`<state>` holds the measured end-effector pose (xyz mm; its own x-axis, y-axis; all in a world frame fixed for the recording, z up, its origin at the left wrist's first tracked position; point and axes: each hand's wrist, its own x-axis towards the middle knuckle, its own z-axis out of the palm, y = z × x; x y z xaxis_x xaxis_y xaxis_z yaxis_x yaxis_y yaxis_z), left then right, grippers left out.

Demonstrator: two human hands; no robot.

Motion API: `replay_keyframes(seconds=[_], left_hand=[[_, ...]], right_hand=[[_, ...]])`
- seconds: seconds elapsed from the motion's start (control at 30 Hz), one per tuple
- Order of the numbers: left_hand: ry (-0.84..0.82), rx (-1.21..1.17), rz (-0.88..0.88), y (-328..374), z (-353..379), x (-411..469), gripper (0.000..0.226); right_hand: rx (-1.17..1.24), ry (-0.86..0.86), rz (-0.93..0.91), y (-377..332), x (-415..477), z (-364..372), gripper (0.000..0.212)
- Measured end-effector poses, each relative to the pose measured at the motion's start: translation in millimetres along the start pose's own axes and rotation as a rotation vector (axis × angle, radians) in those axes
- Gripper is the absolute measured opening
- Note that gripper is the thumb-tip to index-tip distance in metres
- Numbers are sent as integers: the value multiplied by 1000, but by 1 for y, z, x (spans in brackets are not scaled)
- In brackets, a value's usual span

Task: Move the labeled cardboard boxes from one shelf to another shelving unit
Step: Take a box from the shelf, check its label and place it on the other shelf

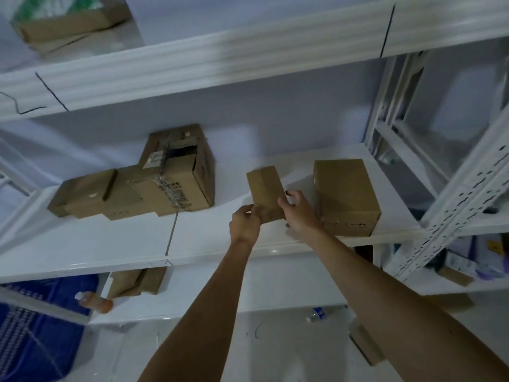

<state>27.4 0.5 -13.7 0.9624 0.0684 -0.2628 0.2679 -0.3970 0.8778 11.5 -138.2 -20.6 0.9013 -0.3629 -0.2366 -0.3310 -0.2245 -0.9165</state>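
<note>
I grip the small plain brown cardboard box (265, 193) in left hand (244, 223) and right hand (298, 212); advise holding it level, clear of the larger brown carton (345, 195) alongside.

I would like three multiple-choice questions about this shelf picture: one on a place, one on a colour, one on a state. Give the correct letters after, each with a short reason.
1. Where is the small box that both hands hold?
A. left of the plain brown box
B. on the top shelf
C. inside the crate

2. What colour is the crate at lower left?
A. red
B. blue
C. yellow

3. How is the taped box on top?
A. sealed flat
C. crushed flat
B. torn open

Answers: 1 A, the left hand and right hand grip it beside that box; 2 B, its plastic is blue; 3 B, a dark gap shows.
</note>
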Motion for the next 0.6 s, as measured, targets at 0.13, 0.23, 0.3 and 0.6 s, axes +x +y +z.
replay_keyframes(seconds=[0.13, 0.23, 0.3, 0.6], left_hand=[[6, -193, -48, 12, -13, -18, 37], [-64, -357, -96, 24, -29, -32, 31], [-118, -376, -72, 28, -38, -42, 39], [-149, -395, 151, 33, -59, -68, 50]], right_hand=[[172, -40, -14, -11, -15, -5, 47], [268, -89, -45, -16, -27, -11, 45], [327, -124, -54, -20, -35, -15, 43], [392, -178, -151, -34, -70, -27, 38]])
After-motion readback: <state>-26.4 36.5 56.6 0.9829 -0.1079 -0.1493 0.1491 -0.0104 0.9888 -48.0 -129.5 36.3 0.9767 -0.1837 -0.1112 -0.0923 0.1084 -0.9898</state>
